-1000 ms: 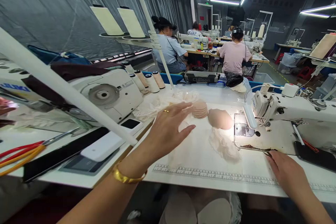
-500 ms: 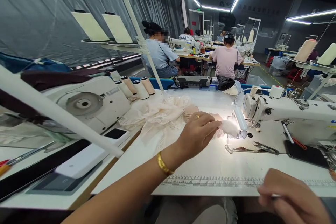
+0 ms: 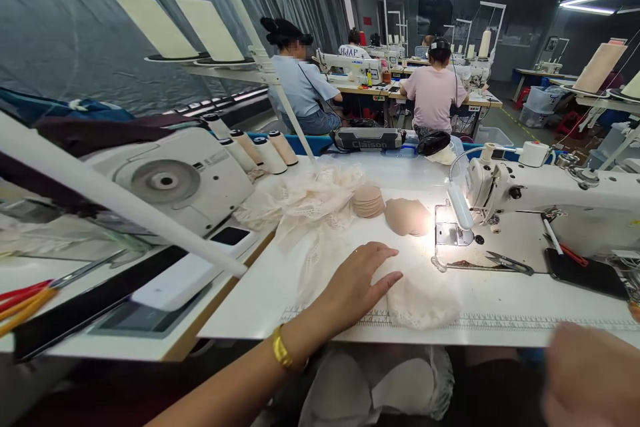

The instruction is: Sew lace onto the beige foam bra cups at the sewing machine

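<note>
My left hand (image 3: 357, 283) lies flat on the white sewing table (image 3: 500, 307), fingers stretched out, its tips touching a lace-covered cup piece (image 3: 423, 303) near the front edge. My right hand (image 3: 593, 377) is a blur at the bottom right, below the table edge; its fingers cannot be made out. Behind my left hand sit a single beige foam cup (image 3: 407, 215) and a stack of beige cups (image 3: 369, 200). Cream lace fabric (image 3: 305, 203) is heaped to their left. The white sewing machine (image 3: 540, 190) stands at the right with its lamp lit.
Small scissors (image 3: 507, 261) and a black phone (image 3: 585, 275) lie by the machine. A second machine (image 3: 170, 180) and thread cones (image 3: 270, 153) stand at left, with a white tablet (image 3: 185, 277) and red-handled scissors (image 3: 35, 293). More cups rest in my lap (image 3: 380, 387). Other people sew behind.
My left hand has drawn back from the cups by the needle toward the front edge, bringing a lace-covered cup with it. My right hand has dropped lower right and blurred.
</note>
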The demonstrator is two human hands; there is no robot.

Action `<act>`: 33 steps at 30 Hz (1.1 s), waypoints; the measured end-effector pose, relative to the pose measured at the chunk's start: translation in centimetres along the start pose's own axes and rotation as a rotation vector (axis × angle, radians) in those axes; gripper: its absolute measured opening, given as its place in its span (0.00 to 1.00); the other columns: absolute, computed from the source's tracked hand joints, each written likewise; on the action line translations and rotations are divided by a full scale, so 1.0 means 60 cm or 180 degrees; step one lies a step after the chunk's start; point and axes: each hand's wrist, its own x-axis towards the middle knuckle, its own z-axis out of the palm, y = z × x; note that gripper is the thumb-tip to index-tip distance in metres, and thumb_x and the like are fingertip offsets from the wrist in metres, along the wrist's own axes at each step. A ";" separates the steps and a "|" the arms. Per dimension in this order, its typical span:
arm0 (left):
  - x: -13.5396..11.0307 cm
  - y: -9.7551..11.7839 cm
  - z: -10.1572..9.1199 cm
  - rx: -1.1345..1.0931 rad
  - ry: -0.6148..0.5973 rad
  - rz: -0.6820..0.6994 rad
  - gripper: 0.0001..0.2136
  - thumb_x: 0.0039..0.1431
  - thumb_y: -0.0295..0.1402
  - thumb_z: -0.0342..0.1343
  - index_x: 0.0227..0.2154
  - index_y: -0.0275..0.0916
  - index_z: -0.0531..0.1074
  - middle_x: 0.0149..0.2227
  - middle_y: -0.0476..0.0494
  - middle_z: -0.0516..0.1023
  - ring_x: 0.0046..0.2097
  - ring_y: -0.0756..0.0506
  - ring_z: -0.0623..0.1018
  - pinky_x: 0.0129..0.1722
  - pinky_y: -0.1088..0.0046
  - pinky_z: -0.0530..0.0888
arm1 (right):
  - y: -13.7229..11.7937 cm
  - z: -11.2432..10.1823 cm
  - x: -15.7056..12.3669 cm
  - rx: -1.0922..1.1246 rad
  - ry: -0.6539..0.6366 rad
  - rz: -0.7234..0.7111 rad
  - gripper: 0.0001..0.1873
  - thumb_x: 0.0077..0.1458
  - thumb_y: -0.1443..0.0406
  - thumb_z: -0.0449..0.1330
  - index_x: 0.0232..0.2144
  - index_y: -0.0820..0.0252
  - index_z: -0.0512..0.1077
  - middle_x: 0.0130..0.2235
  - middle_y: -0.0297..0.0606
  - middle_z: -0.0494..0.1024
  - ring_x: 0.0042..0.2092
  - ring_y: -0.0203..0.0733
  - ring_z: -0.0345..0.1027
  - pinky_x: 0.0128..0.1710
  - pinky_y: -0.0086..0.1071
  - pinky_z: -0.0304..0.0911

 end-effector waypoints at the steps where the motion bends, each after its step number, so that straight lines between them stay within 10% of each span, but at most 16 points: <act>1: 0.008 -0.006 0.008 0.0082 -0.0032 -0.0123 0.17 0.64 0.44 0.60 0.52 0.42 0.75 0.49 0.38 0.79 0.50 0.36 0.78 0.51 0.55 0.76 | -0.004 0.017 0.031 0.0210 -0.0110 -0.0118 0.19 0.66 0.48 0.54 0.47 0.43 0.80 0.38 0.44 0.81 0.42 0.53 0.76 0.39 0.44 0.73; 10: 0.036 0.022 0.040 -0.0397 -0.0101 0.0073 0.06 0.65 0.33 0.54 0.33 0.41 0.74 0.37 0.45 0.78 0.43 0.41 0.75 0.45 0.62 0.72 | 0.000 0.189 0.147 0.1799 -0.0985 0.0290 0.15 0.66 0.58 0.58 0.51 0.56 0.74 0.48 0.43 0.80 0.52 0.50 0.71 0.50 0.45 0.70; 19: 0.037 0.025 0.018 -0.0972 -0.0607 -0.0322 0.09 0.71 0.40 0.44 0.36 0.43 0.63 0.23 0.57 0.66 0.26 0.48 0.67 0.28 0.71 0.65 | -0.010 0.191 0.164 0.4047 -0.1420 0.1438 0.23 0.60 0.44 0.62 0.30 0.57 0.68 0.24 0.29 0.68 0.27 0.36 0.59 0.32 0.31 0.58; 26: 0.140 -0.034 0.031 0.0575 0.0296 -0.0116 0.21 0.61 0.37 0.62 0.55 0.39 0.68 0.59 0.33 0.73 0.59 0.32 0.73 0.56 0.52 0.72 | 0.010 0.235 0.174 0.3528 -0.1034 0.1559 0.27 0.57 0.40 0.62 0.28 0.55 0.68 0.24 0.29 0.68 0.29 0.39 0.59 0.30 0.31 0.53; 33: 0.171 -0.055 0.035 0.0335 0.0461 -0.0062 0.07 0.59 0.25 0.57 0.38 0.41 0.74 0.48 0.40 0.80 0.53 0.37 0.77 0.54 0.57 0.74 | 0.008 0.236 0.171 0.3461 -0.1020 0.1523 0.27 0.58 0.40 0.60 0.29 0.56 0.69 0.27 0.31 0.71 0.29 0.40 0.63 0.30 0.32 0.57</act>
